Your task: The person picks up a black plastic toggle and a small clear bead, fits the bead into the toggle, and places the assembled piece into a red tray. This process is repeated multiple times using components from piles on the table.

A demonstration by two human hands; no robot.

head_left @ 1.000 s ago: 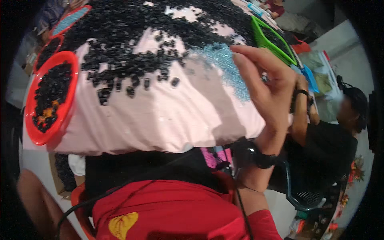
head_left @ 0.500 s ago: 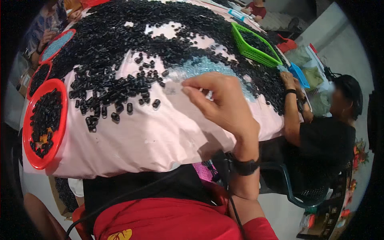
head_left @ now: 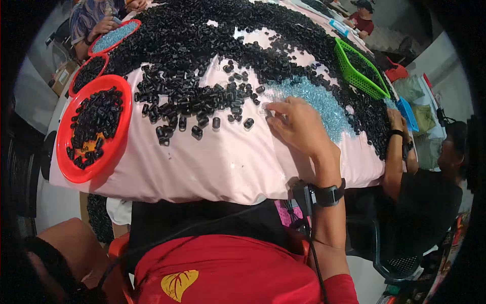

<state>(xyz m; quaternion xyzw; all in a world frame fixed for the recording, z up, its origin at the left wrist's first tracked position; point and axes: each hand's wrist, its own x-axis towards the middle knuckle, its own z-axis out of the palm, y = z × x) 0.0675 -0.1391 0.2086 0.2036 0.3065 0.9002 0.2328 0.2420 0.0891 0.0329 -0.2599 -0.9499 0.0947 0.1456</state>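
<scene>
My right hand (head_left: pixel 301 126) is over the pink cloth (head_left: pixel 223 167), with its thumb and forefinger drawn toward each other in a pinch. At the fingertips lie a few tiny clear pieces (head_left: pixel 264 110); whether one is between the fingers is too small to tell. Just beyond the hand spreads a pile of small pale-blue clear pieces (head_left: pixel 316 104). To the left of the fingers are loose black short cylinders (head_left: pixel 202 104), some standing upright, some lying on their sides. My left hand is out of the picture.
A red oval basket (head_left: pixel 126 121) of black cylinders stands at the left edge, with smaller red baskets behind it. Black parts (head_left: pixel 202 30) cover the far table around a green basket (head_left: pixel 369 83). Co-workers sit at the right (head_left: pixel 425 213), far left and far right.
The whole view has shifted, so the table and baskets appear farther right. My right hand stays over the cloth, its fingertips now right by the tiny clear pieces.
</scene>
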